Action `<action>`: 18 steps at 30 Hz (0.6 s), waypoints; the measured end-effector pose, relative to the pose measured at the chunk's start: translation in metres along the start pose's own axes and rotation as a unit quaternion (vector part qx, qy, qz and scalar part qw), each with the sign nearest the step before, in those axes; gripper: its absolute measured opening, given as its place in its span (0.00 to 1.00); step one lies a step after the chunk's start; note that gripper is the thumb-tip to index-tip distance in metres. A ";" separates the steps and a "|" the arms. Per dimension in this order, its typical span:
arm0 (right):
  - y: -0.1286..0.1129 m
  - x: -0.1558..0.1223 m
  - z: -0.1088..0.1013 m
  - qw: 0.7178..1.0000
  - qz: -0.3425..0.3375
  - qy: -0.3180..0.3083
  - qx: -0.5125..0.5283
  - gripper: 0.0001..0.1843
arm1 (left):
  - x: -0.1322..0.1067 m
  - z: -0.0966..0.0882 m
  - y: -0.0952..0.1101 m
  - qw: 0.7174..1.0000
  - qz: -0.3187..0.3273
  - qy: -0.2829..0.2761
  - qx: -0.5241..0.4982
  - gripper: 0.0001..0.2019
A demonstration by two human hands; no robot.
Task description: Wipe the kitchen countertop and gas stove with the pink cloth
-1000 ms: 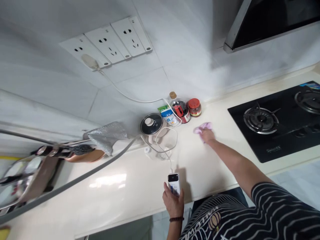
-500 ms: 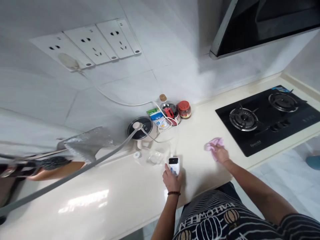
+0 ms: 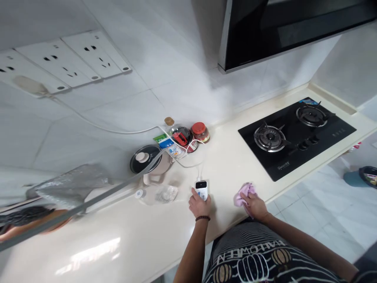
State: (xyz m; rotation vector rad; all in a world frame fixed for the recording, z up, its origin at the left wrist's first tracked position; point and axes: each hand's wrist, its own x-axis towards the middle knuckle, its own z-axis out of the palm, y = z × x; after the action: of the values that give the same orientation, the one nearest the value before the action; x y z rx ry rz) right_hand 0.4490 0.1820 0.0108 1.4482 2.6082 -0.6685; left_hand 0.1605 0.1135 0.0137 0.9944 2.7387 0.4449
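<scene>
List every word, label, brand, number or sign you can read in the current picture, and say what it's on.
"HALLOWEEN": on the striped shirt.
Black cooktop: brand seems to start with "S", rest too blurred.
White device in the left hand: label too small to read.
Blue-and-white packet: print too small to read.
Red-lidded jar: label too small to read.
Pot lid: mark too blurred.
No number can be read.

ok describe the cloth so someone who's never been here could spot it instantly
Start from the black gas hob in the pale counter. Off its near left corner, toward the counter's front edge, the right hand grips a cloth. Its crumpled, pinkish-lilac fabric sets it apart from the boxy white device in the left hand.
</scene>
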 end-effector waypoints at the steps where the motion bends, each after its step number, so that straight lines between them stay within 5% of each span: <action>1: 0.002 0.002 -0.003 1.000 0.000 -0.007 -0.001 0.27 | -0.002 0.000 0.001 1.000 -0.006 0.000 0.006 0.47; 11: 0.084 0.063 -0.066 0.988 0.149 0.032 -0.039 0.27 | -0.009 -0.008 0.008 0.998 -0.059 0.005 -0.004 0.48; 18: 0.077 0.039 -0.034 0.992 0.115 0.050 -0.021 0.26 | 0.036 -0.055 -0.072 0.945 -0.202 0.168 -0.193 0.53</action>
State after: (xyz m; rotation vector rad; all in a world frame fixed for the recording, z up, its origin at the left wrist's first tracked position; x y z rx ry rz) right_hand 0.4961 0.2617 0.0052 1.7769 2.4521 -0.5222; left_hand 0.0752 0.0732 0.0373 0.2654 2.8624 1.1013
